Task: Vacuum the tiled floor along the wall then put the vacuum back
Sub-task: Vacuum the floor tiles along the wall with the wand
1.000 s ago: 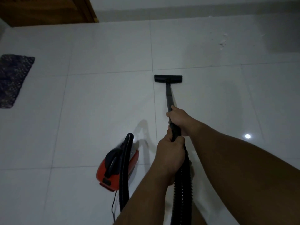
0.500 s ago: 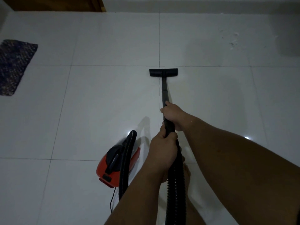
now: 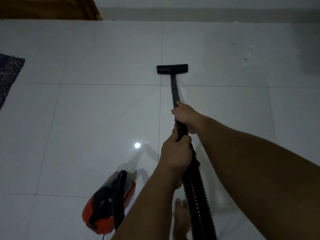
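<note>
Both hands grip the black vacuum wand (image 3: 174, 90). My right hand (image 3: 186, 118) wraps it higher up the tube, and my left hand (image 3: 176, 153) closes around it just below, where the ribbed black hose (image 3: 197, 196) begins. The flat black floor head (image 3: 172, 69) rests on the white tiled floor (image 3: 97, 115), just past a grout line. The red and black vacuum body (image 3: 109, 203) sits on the floor at my lower left, with its hose looping over it. The wall (image 3: 207, 4) runs along the top of the view.
A dark rug (image 3: 8, 77) lies at the left edge. A wooden door or panel (image 3: 48, 7) fills the top left corner. Small white specks of dirt (image 3: 245, 58) lie on a tile at the upper right. My bare foot (image 3: 180, 219) stands by the hose.
The floor head has been pushed forward across a grout line toward the wall. The view has shifted, so the wall and wooden panel show more.
</note>
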